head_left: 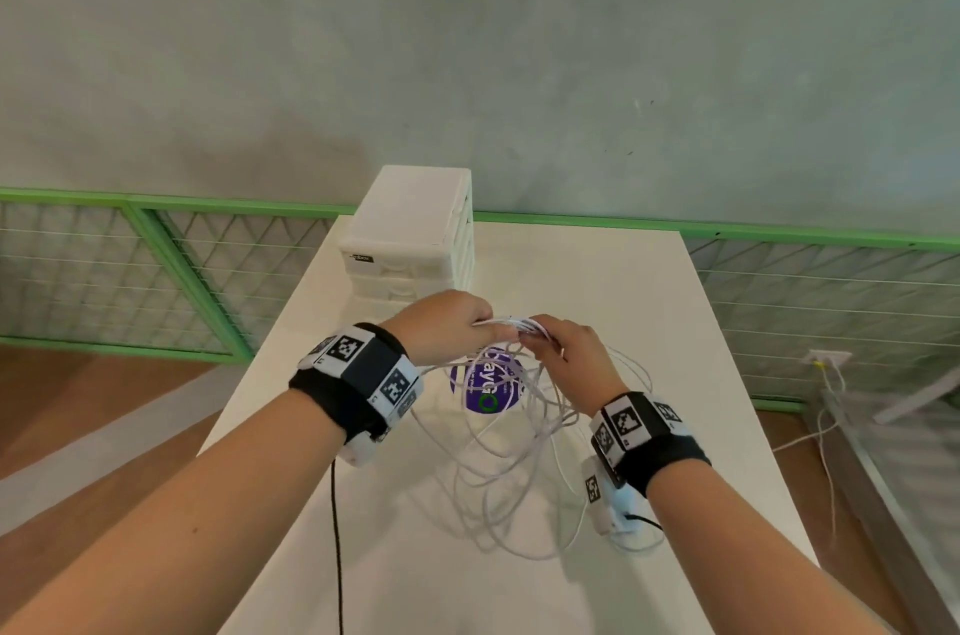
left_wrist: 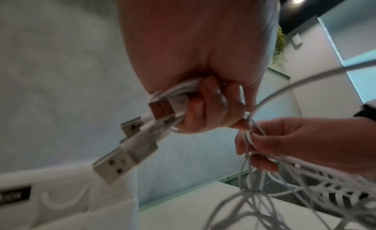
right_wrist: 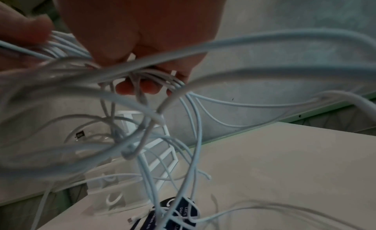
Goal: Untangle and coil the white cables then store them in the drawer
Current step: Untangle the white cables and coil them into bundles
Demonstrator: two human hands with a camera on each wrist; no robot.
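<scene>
1. The left hand point(head_left: 447, 325) is raised above the white rectangular table point(head_left: 675, 322), its fingers point(left_wrist: 203, 108) curled tight round a bundle of thin white plastic-sheathed cables point(head_left: 511, 432).
2. Seen from the left wrist, several silver USB plugs point(left_wrist: 117, 161) stick out of that fist, one above another, pointing down and to the left.
3. The right hand point(head_left: 569, 356) sits just beside the left, almost touching it, and pinches the same strands between thumb and curled fingers point(right_wrist: 130, 89).
4. From both hands the cables hang in loose, crossing loops that reach down to the table and lie partly on it in front of the person.
5. The loops cross over a round purple sticker with white lettering point(head_left: 488, 387) on the table.
6. A small white plastic drawer unit point(head_left: 415, 234) stands at the far left end of the table, just behind the left hand; its drawers look closed.
7. Each wrist wears a black band with black-and-white square markers point(head_left: 363, 374).
8. A green-framed wire mesh fence point(head_left: 171, 265) runs behind the table under a pale grey-green wall point(head_left: 467, 37).
</scene>
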